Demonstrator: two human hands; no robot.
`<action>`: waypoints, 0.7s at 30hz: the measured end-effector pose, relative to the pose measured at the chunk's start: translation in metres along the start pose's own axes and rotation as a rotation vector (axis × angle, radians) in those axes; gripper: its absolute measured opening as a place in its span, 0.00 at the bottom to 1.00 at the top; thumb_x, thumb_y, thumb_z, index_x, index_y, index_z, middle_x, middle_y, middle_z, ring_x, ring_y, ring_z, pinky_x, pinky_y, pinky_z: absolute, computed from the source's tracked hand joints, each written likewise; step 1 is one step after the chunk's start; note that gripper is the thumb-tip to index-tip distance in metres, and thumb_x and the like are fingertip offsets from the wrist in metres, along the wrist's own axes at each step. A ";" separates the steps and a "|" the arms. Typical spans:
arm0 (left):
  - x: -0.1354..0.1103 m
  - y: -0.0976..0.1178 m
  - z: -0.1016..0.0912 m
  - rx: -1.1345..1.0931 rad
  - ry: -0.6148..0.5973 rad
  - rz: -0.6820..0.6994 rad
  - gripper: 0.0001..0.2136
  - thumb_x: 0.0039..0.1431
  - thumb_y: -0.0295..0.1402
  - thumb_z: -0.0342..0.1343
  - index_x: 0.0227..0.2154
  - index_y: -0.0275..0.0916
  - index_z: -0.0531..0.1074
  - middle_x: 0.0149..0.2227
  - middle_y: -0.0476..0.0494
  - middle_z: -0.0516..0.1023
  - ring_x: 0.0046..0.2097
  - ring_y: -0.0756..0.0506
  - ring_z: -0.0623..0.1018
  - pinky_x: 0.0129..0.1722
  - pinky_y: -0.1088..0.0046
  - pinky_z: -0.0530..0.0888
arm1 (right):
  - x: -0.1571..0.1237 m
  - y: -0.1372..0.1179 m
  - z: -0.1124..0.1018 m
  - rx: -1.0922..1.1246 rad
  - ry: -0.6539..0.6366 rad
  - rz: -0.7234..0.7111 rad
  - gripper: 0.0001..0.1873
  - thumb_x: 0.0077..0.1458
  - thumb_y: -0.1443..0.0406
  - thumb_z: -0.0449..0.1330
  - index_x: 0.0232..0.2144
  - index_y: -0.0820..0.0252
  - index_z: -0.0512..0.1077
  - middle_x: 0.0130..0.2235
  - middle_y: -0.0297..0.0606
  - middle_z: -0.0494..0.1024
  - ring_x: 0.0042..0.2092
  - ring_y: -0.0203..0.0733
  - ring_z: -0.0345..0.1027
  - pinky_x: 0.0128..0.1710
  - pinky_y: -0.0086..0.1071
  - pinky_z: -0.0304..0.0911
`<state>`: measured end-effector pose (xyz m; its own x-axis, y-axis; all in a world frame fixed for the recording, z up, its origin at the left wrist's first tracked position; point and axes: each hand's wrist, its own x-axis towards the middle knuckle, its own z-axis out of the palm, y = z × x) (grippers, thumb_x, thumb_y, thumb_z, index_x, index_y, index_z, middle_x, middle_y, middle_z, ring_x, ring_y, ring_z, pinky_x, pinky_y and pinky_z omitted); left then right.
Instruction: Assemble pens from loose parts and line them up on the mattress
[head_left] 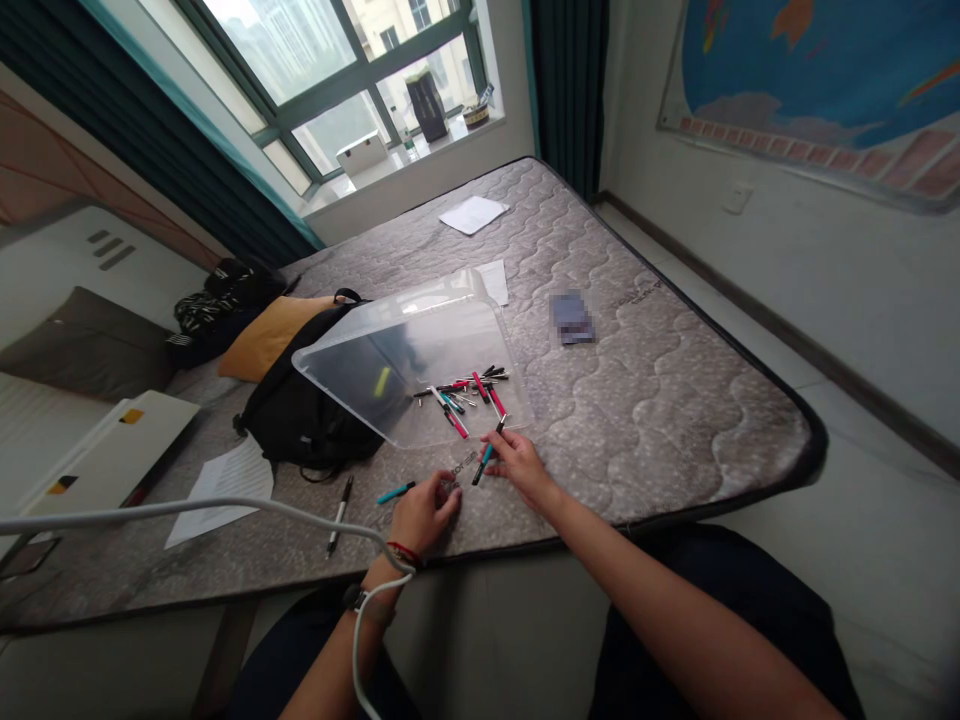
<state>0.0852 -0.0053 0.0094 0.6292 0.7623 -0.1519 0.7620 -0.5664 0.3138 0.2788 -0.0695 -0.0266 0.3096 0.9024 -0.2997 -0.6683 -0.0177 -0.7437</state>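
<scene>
My right hand (521, 468) pinches a teal and black pen (487, 455), which slants just outside the near rim of a clear plastic bin (360, 415). My left hand (424, 512) is low over the mattress with thumb and forefinger bent and a little apart; nothing shows between them, and its other fingers are partly hidden. Beside its knuckles lies a teal pen piece (394, 494). The bin rests on its side, and in it a loose heap of red, black, white and teal pen parts (457, 400) is spread. A white and black pen (340, 517) lies farther left.
A quilted mattress (637, 400) is the work surface. Left of the bin are a black backpack (300, 420), a yellow cushion (266, 340) and a printed sheet (225, 490). A pale cable (262, 507) crosses in front of my left forearm. A blurred dark item (572, 318) lies at right.
</scene>
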 end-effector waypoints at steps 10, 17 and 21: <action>0.001 0.001 0.011 -0.138 0.078 0.018 0.11 0.61 0.41 0.51 0.35 0.42 0.74 0.32 0.45 0.79 0.31 0.46 0.76 0.32 0.73 0.67 | 0.000 0.000 0.001 0.079 0.014 0.029 0.18 0.54 0.55 0.61 0.43 0.59 0.69 0.38 0.42 0.78 0.41 0.44 0.76 0.34 0.35 0.73; -0.001 0.014 0.024 -0.491 0.177 -0.035 0.11 0.59 0.42 0.55 0.33 0.39 0.74 0.23 0.52 0.74 0.25 0.50 0.70 0.28 0.76 0.66 | -0.002 0.001 0.000 0.081 0.002 0.034 0.18 0.56 0.56 0.59 0.45 0.59 0.66 0.41 0.44 0.79 0.44 0.45 0.75 0.39 0.38 0.73; 0.003 0.017 0.037 -0.783 0.299 -0.163 0.13 0.53 0.43 0.61 0.33 0.37 0.75 0.28 0.48 0.78 0.27 0.50 0.73 0.28 0.77 0.69 | -0.002 0.002 0.001 0.101 0.004 0.020 0.18 0.57 0.58 0.57 0.48 0.58 0.63 0.43 0.44 0.78 0.43 0.45 0.75 0.39 0.39 0.73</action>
<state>0.1054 -0.0240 -0.0204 0.3701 0.9284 -0.0317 0.4442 -0.1469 0.8838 0.2767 -0.0708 -0.0268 0.2979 0.9008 -0.3159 -0.7388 0.0081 -0.6738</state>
